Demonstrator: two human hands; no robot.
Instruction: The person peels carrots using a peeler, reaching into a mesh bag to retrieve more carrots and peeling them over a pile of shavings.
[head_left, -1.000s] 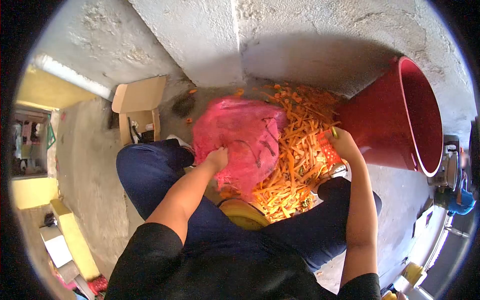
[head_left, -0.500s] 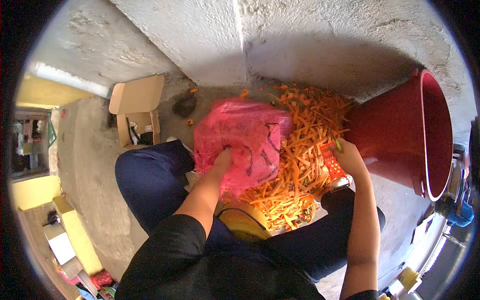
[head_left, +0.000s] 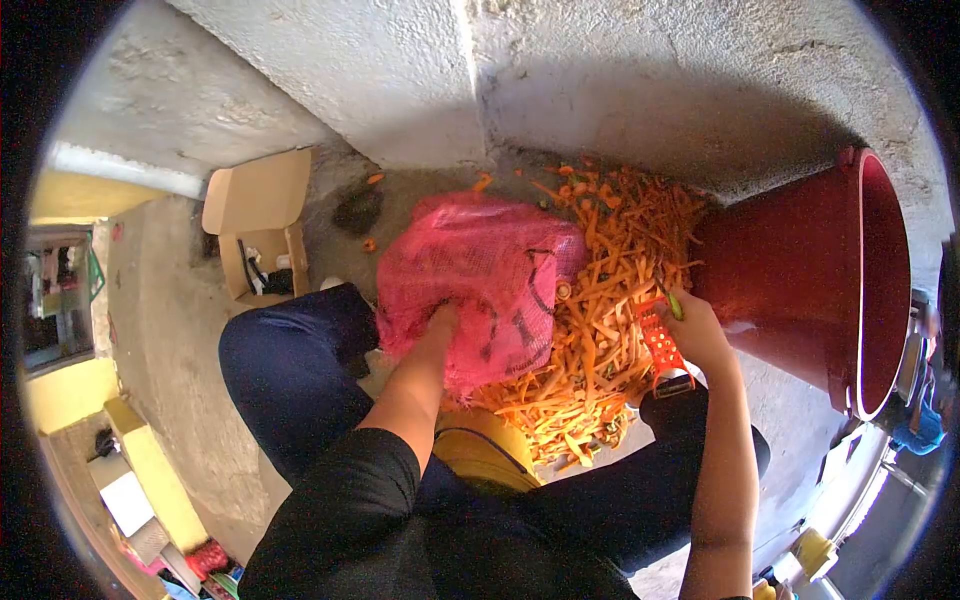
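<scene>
A pink mesh sack [head_left: 500, 270] lies bulging on the floor between my legs. My left hand [head_left: 443, 322] reaches into its opening, so the fingers are hidden by the mesh. On the right, the fingers of my right hand [head_left: 702, 332] are closed around an orange hand grater [head_left: 660, 340] with holes and a blade at its lower end. A small green handle [head_left: 677, 304], with what looks like a thin dark blade, also pokes out of that hand. Beneath it and beside the sack spreads a heap of orange peelings [head_left: 595, 330], apparently carrot.
A large dark red bucket [head_left: 780, 280] lies on its side at the right. An open cardboard box [head_left: 258, 200] stands at left near the wall. Something yellow and rounded [head_left: 485, 448] sits before my lap. A concrete wall [head_left: 600, 70] rises behind the peelings.
My left hand has gone slightly further into the sack. The orange grater in my right hand has turned, showing more of its perforated face and end blade. The view has shifted a little.
</scene>
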